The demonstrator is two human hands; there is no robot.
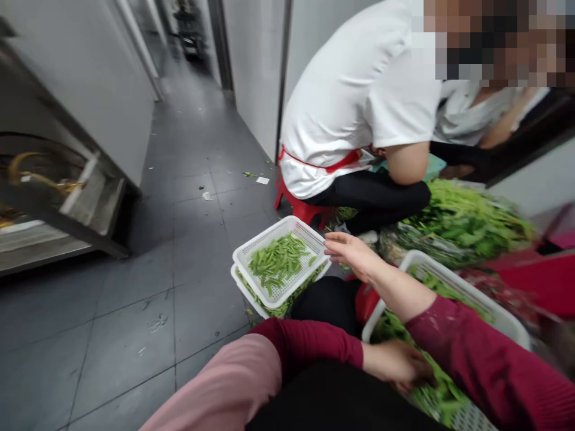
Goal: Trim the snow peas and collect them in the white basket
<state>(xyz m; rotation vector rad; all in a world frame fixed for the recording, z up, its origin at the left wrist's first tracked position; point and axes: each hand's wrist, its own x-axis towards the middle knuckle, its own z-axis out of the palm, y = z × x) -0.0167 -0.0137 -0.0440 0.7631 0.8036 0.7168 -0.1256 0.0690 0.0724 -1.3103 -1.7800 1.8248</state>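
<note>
My right hand (353, 254) is stretched out at the right rim of a white perforated basket (242, 254), its fingers extended and holding nothing. Inside that basket lie small green pods (281, 258). It rests on a second white basket (247, 294) that also has green pods in it. My left arm crosses under the right one, and my left hand (399, 365) is down in a larger white basket (507, 328), over more green pods (442, 389). Blur hides whether the left fingers grip any of them.
A co-worker (354, 108) in a white shirt sits on a red stool (305, 211) ahead; another person is beyond. Leafy green vegetables (467, 221) are heaped at the right. A metal rack (96, 203) stands left on the grey tiled floor (135, 335), with scraps scattered around.
</note>
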